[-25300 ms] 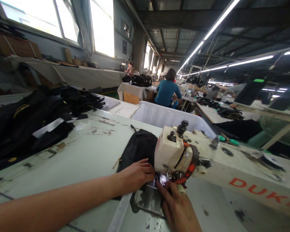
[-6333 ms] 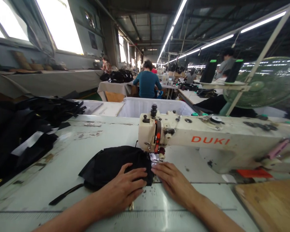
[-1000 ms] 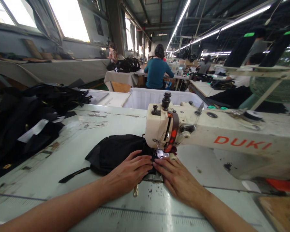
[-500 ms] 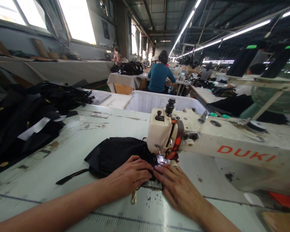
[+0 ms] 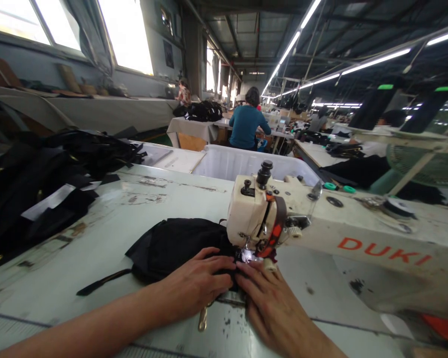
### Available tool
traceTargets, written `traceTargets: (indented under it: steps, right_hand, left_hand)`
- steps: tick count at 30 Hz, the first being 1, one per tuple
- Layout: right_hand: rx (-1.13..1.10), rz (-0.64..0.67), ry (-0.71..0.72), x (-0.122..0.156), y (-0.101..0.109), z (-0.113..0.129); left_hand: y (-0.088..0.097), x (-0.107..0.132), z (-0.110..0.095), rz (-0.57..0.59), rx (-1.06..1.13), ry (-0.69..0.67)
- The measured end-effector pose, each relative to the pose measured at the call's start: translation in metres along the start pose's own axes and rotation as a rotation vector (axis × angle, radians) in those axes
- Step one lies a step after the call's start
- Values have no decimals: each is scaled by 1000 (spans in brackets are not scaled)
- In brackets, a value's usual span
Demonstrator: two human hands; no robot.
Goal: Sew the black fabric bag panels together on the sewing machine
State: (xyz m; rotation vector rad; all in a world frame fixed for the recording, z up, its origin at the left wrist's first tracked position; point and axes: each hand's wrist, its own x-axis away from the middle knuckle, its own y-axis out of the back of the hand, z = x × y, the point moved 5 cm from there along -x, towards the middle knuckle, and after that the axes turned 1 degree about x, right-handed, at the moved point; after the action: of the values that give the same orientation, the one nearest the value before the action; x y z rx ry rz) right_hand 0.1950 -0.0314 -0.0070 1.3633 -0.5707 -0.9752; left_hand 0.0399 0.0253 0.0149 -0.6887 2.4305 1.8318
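Nudged forward: left hand (image 5: 197, 286), right hand (image 5: 272, 303) flat, open on soft black fabric (image 5: 171, 243), 8 o'clock from cream sewing machine (image 5: 246, 214).

Reckoned from the left hand (image 5: 194, 286) and right hand (image 5: 272, 303), the sewing machine head (image 5: 248, 214) blocks twelve o'clock, just over the fingertips, and the machine arm (image 5: 362, 238) walls off one to three o'clock. Bare tabletop (image 5: 134, 214) lies open from nine to eleven, crossed only by a flat black strap (image 5: 100, 282) at nine. Well out at ten, a pile of black goods (image 5: 33, 184) closes the way
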Motion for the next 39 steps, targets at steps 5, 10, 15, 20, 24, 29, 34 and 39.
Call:
traceTargets:
  steps: [5,10,15,20,24,29,34,39]
  right_hand:
    - [12,-20,-15,-2,2,2]
    - [41,-40,12,-5,1,0]
    - [91,-129,42,-6,-2,-2]
    - [60,-170,21,-7,1,-1]
    - [-34,-182,-45,-6,6,-2]
    - [-197,-199,-146,-3,9,-11]
    - [-267,-251,-154,-3,14,-13]
    - [-188,-241,-24,0,17,-3]
  left_hand:
    - [5,0,0,0,42,27]
    - [7,1,3,1,61,14]
    - [10,0,5,2,67,14]
    - [4,-3,10,-19,36,28]
    - [-3,-3,13,24,28,58]
    - [-7,-1,16,19,75,66]
    - [-9,0,22,11,136,94]
    - [-9,-2,23,12,151,92]
